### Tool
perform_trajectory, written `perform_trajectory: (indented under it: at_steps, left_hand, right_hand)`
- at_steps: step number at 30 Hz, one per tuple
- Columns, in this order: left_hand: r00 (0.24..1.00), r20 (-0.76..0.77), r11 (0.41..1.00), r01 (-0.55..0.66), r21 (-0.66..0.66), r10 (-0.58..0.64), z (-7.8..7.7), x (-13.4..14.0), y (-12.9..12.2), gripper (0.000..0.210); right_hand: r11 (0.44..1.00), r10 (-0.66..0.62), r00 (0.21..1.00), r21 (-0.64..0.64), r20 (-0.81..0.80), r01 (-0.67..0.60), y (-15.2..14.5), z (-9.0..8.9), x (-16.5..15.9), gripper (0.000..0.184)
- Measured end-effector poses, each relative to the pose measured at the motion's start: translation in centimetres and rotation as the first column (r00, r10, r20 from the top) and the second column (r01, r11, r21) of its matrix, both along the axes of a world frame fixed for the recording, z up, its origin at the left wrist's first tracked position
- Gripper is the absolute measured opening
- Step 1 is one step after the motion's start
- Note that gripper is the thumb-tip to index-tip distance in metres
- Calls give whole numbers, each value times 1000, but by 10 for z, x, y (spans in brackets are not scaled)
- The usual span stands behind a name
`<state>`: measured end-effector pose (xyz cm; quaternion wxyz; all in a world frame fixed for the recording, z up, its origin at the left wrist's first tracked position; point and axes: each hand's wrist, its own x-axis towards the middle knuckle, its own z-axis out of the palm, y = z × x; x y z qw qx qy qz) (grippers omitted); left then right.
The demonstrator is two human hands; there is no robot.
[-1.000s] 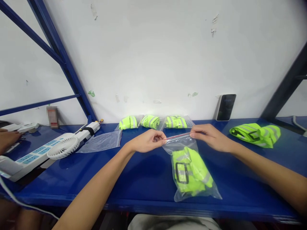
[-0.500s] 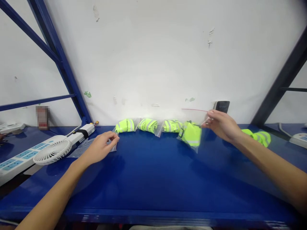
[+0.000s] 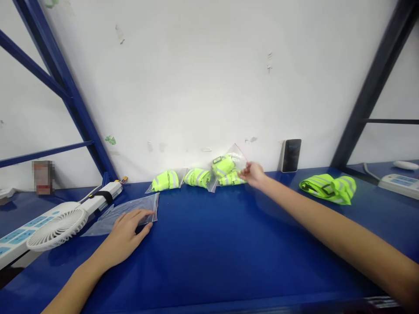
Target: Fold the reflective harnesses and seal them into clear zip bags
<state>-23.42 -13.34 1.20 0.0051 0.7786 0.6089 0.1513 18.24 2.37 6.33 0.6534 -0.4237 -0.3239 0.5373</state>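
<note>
My right hand (image 3: 253, 173) pinches the edge of a clear zip bag (image 3: 240, 155) at the back of the table. In that bag is a folded neon-yellow reflective vest (image 3: 224, 165) with a dark buckle. It leans over another bagged neon roll (image 3: 231, 178). To the left along the wall lie two more bagged rolls, one in the middle (image 3: 197, 177) and one farther left (image 3: 165, 180). My left hand (image 3: 131, 233) lies with fingers spread on flat, clear plastic bags (image 3: 137, 205); nothing is gripped in it.
Unbagged folded neon reflective fabric (image 3: 327, 188) lies at the right. A dark-screened phone-like device (image 3: 291, 155) leans on the wall. A white fan (image 3: 59, 229) and power strip (image 3: 19, 237) sit at the left on the blue table (image 3: 209, 253). Blue frame posts rise on both sides.
My right hand has carried the bagged vest left and back, onto the rightmost bagged roll. My left hand has lowered and its fingers have stretched out over the clear bags. The view has shifted.
</note>
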Motion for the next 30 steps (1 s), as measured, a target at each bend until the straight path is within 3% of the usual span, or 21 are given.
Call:
perform_trajectory:
  at_steps: [2,4,7,9,10,11,13,14,16,18,21,23,25,26,28,30]
  left_hand:
    - [1000,-8,1000,-1,20,1,0,-1,1,44]
    - [1000,-5,999,17,34,-17,1,0,0,43]
    - [993,41,992,107,69,-110,2,10,-4,37]
    - [982,81,981,164,101,-172,4,19,-8,33]
    - [978,89,979,180,99,-189,6,24,-11,31]
    - [976,85,978,195,77,-201,8,29,-13,29]
    - [974,53,976,219,13,-220,14,38,-16,28]
    - [972,32,973,232,-19,-231,17,42,-16,28]
    - [969,2,968,246,-52,-246,23,48,-16,28]
    - [967,-14,965,253,-71,-255,27,51,-13,29]
    - [965,-10,961,262,-91,-263,30,57,-6,31]
    - [958,1,955,287,-81,-288,32,65,-1,31]
    - [945,16,943,328,-54,-328,34,78,5,31]
    - [937,25,936,350,-44,-349,35,87,8,31]
    - [919,36,918,393,-45,-392,36,110,12,31]
    - [886,11,884,462,-69,-463,38,137,15,31]
  right_hand:
    - [999,28,996,-46,85,-24,-1,-20,7,13]
    - [999,27,983,-39,179,-21,-9,-27,21,8]
    - [1000,4,942,19,337,-12,-28,-21,54,30]
    - [997,10,869,57,495,-44,-45,-14,80,35]
    - [991,-14,702,103,712,-85,-55,-10,94,31]
    - [978,-117,508,187,853,-88,-64,-8,109,28]
    - [936,-319,165,338,933,-102,-82,-3,142,28]
    - [917,-382,45,385,923,-107,-89,-1,160,30]
    - [905,-425,-101,419,899,-77,-98,3,202,34]
    - [925,-370,-124,377,921,37,-100,5,247,40]
    - [954,-256,-39,259,966,150,-94,0,302,45]
    - [976,-148,28,141,989,167,-89,-9,314,52]
    - [997,2,64,-7,998,72,-87,-18,298,55]
    - [999,53,22,-53,998,-10,-87,-23,281,55]
    - [997,-39,-124,30,992,-74,-94,-28,232,54]
    - [982,-88,-210,50,974,-180,-107,-29,175,54]
